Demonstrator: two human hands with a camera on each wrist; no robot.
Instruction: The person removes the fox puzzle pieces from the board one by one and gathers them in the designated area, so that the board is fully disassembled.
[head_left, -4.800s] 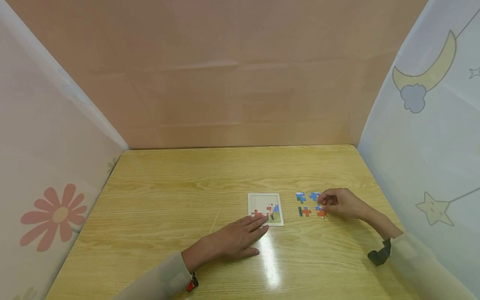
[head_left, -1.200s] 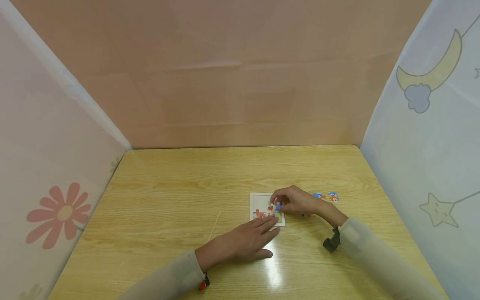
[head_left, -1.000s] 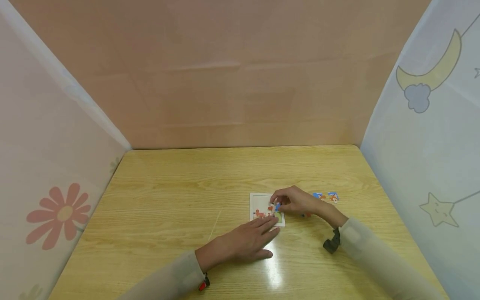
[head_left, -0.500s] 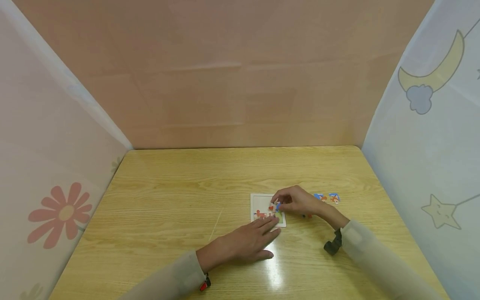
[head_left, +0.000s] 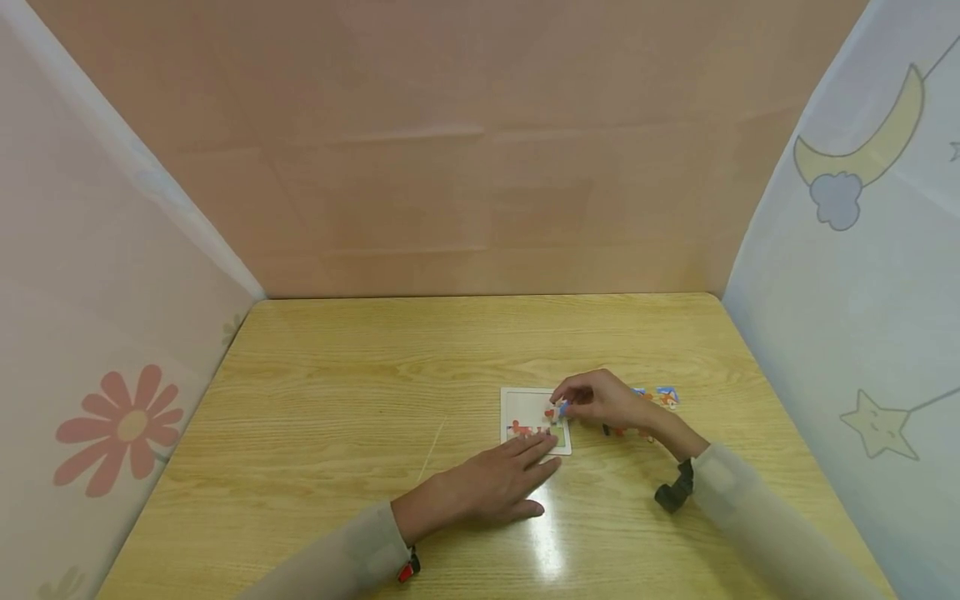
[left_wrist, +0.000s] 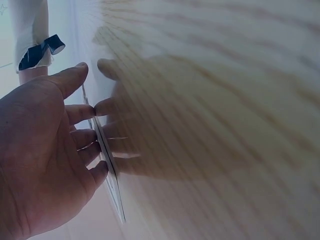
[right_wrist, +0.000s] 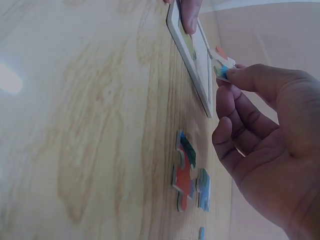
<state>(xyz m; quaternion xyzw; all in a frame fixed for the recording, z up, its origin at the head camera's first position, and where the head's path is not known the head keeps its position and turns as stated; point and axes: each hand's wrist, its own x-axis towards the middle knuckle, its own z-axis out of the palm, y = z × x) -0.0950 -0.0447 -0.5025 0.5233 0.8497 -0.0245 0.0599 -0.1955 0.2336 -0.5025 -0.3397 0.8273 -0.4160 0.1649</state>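
A: Head view first. Where is the work?

B: On the yellow wood-grain tabletop [head_left: 360, 367], right of centre: a thin square puzzle tray with a white border [head_left: 526, 404]. Its lower part bears orange and green print, partly under the left hand [head_left: 495, 485].

A: State of the hands?

B: Left: palm down, fingers extended over the tray's near edge, thumb apart. Right hand [head_left: 606, 402]: thumb and fingers pinch an orange, white and blue jigsaw piece [head_left: 557, 413] over the tray's right side. Loose printed jigsaw pieces [head_left: 667, 395] lie right of the tray, partly behind the right hand and wrist. Any lettering on them is too small to read.

A: Left wrist view?

B: Left hand seen from the palm side, fingertips at the tray's thin edge, reflected in the glossy surface. The black strap [left_wrist: 41, 52] on the right wrist shows beyond, over a pale sleeve [left_wrist: 31, 22].

A: Right wrist view?

B: Pinched piece tilted, raised at the tray's side; cannot tell whether its far edge touches. Other fingers curl beneath. Flat on the tabletop, apart from the tray: an orange and dark-green interlocking piece [right_wrist: 184, 174], and just beside it a blue one [right_wrist: 204, 190].
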